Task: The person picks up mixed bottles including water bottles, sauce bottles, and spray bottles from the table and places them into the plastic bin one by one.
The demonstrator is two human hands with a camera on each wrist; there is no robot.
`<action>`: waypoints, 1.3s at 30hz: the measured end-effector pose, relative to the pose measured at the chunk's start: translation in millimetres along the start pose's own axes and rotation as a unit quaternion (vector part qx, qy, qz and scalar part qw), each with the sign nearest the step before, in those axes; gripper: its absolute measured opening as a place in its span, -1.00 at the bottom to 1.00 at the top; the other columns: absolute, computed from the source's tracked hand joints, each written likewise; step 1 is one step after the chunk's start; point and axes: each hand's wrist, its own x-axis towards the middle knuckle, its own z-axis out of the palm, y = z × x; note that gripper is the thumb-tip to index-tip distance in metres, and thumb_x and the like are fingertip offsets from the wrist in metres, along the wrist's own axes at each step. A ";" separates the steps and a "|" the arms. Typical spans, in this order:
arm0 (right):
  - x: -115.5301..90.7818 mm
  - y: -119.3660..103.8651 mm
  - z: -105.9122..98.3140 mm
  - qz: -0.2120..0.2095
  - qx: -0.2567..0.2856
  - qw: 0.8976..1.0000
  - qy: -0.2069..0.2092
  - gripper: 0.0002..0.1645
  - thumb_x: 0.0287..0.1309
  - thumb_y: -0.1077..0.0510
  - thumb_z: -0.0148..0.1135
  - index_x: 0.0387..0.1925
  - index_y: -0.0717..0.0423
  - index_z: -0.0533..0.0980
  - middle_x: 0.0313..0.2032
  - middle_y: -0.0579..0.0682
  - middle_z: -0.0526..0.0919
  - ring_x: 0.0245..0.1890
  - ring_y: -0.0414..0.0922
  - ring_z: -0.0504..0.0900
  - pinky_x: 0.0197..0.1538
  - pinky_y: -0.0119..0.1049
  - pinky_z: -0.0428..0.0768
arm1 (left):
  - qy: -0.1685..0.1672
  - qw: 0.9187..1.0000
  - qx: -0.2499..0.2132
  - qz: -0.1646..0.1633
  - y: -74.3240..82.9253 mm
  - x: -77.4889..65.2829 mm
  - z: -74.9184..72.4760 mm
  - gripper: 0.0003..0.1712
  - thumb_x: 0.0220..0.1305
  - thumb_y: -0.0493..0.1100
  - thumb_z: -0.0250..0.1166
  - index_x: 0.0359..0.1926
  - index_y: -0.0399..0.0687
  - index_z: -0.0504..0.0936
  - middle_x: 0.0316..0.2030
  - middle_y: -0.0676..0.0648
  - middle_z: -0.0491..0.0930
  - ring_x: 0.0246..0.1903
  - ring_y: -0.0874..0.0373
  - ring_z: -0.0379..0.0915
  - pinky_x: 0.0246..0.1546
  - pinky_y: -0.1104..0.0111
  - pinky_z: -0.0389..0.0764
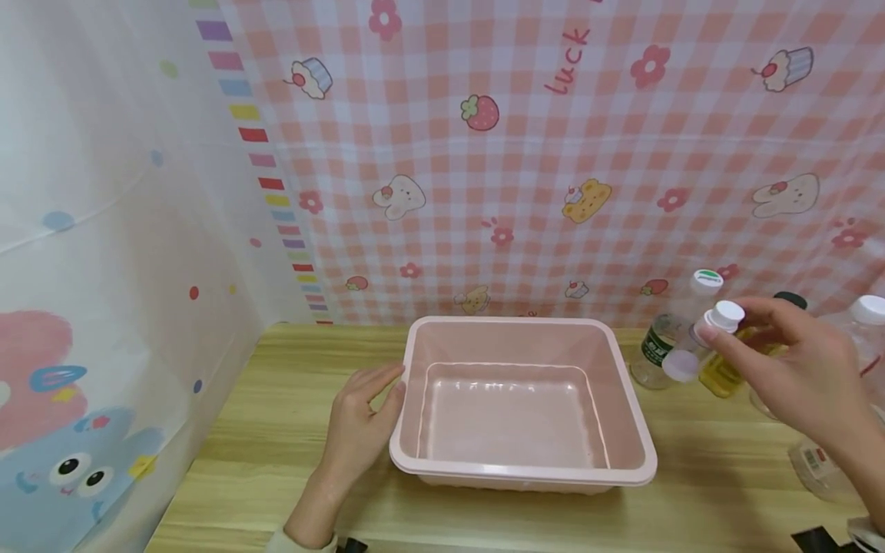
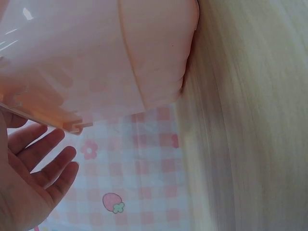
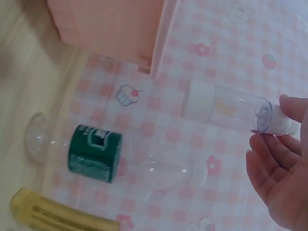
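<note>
A pink plastic basin stands on the wooden table. My left hand is at its left rim, fingertips right at the edge; in the left wrist view the fingers are loosely extended beside the rim. My right hand pinches a small clear bottle by its white cap, between thumb and fingertips. This bottle is held up tilted, right of the basin, with a white base at its lower end. Behind it stands a clear bottle with a green label.
A dark-capped bottle of yellow liquid stands by the green-labelled one, partly behind my right hand. Farther right are a large white-capped clear bottle and a clear container. A checked cloth hangs behind the table.
</note>
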 end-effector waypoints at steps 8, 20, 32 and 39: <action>14.6 -18.6 4.4 -0.043 0.027 0.999 0.002 -0.52 0.03 0.31 0.62 0.03 0.27 0.67 -0.31 -0.58 0.55 -0.36 -0.70 0.47 -0.48 -0.68 0.44 | 0.003 1.000 0.001 0.005 1.2 1.3 0.8 -0.69 0.30 -0.31 0.41 0.05 -0.25 0.79 0.03 -0.15 0.76 0.10 -0.02 0.64 0.15 -0.01 0.64; 32.8 -50.9 19.1 -0.095 0.077 0.992 -0.011 -0.55 0.02 0.35 0.60 0.00 0.19 0.70 -0.29 -0.34 0.64 -0.35 -0.45 0.57 -0.33 -0.67 0.52 | -0.007 1.000 -0.001 -0.017 2.1 0.5 -0.1 -0.69 0.33 -0.28 0.41 0.07 -0.21 0.79 0.04 -0.08 0.76 0.12 0.00 0.63 0.17 -0.03 0.64; 49.4 -76.0 37.9 -0.096 0.104 0.988 -0.058 -0.60 0.13 0.30 0.57 0.02 0.18 0.69 -0.34 -0.06 0.66 -0.39 -0.33 0.59 -0.42 -0.58 0.57 | -0.002 1.000 0.003 -0.019 0.8 -0.4 0.9 -0.69 0.32 -0.28 0.41 0.07 -0.20 0.79 0.05 -0.06 0.76 0.13 0.02 0.62 0.19 0.00 0.63; 57.8 -95.3 49.3 -0.108 0.141 0.980 -0.086 -0.64 0.17 0.27 0.54 0.01 0.18 0.69 -0.28 -0.05 0.72 -0.38 -0.26 0.64 -0.32 -0.56 0.60 | -0.008 1.000 0.001 -0.025 0.8 -0.9 -0.5 -0.69 0.34 -0.27 0.41 0.09 -0.19 0.78 0.06 -0.06 0.75 0.13 0.02 0.62 0.18 -0.01 0.64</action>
